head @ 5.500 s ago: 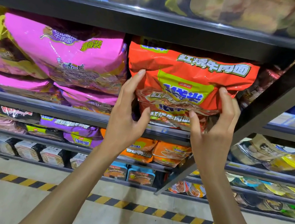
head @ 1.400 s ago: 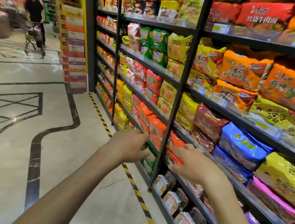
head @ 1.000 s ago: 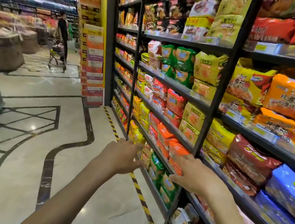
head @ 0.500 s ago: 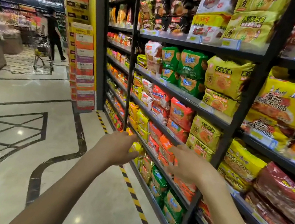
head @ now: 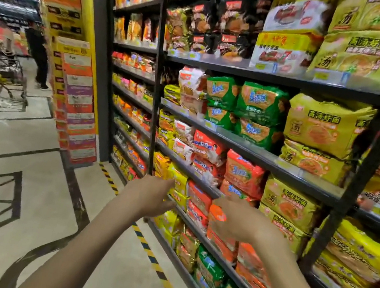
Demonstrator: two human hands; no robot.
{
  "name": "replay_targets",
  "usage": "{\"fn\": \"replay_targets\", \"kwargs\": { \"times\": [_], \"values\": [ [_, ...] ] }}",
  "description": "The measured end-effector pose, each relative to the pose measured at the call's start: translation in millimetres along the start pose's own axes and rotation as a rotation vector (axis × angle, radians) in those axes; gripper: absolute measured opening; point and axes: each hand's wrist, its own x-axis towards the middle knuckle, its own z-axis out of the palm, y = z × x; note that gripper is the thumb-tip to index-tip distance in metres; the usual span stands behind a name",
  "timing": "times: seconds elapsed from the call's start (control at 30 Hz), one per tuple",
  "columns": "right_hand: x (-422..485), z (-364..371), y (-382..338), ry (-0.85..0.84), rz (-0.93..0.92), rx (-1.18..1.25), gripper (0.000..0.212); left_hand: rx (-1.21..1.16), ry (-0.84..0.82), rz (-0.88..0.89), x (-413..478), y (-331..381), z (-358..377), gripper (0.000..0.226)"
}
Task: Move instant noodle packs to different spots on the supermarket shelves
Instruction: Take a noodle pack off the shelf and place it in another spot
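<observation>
Shelves of instant noodle packs run along my right. Both my arms reach forward at the level of a low shelf. My left hand hovers in front of yellow packs, fingers loosely bent, holding nothing. My right hand is held out in front of orange packs, back of the hand up, fingers relaxed; I see nothing gripped in it. Red packs and green packs sit on the shelves above.
A black upright post divides the shelf bays. A yellow-and-black floor stripe runs along the shelf base. A stacked carton display stands at the aisle end. Farther left, a person stands by a shopping trolley.
The orange pack both hands gripped earlier is gone from them. The view has moved along the aisle, with both arms held out in front; new shelf bays have come into view.
</observation>
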Motion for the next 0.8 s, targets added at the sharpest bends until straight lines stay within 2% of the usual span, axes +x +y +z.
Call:
{"fn": "replay_targets", "kwargs": {
  "times": [0.1, 0.23, 0.37, 0.8],
  "values": [
    [36.6, -12.1, -18.5, 0.059, 0.037, 0.001, 0.056, 0.001, 0.027, 0.046, 31.7, -35.1, -11.2, 0.055],
    [71.3, -16.2, -35.1, 0.059, 0.095, 0.023, 0.052, 0.019, 0.033, 0.089, 66.8, -64.8, -14.5, 0.054],
    [91.7, -22.8, -35.2, 0.085, 0.146, 0.046, 0.063, 0.013, 0.03, 0.174, 94.6, -71.5, -17.1, 0.056],
    [53.9, -43.3, 28.7, 0.167, 0.459, 0.028, 0.065, -0.072, 0.085, 0.492, 159.7, 10.2, -29.6, 0.055]
  ]
}}
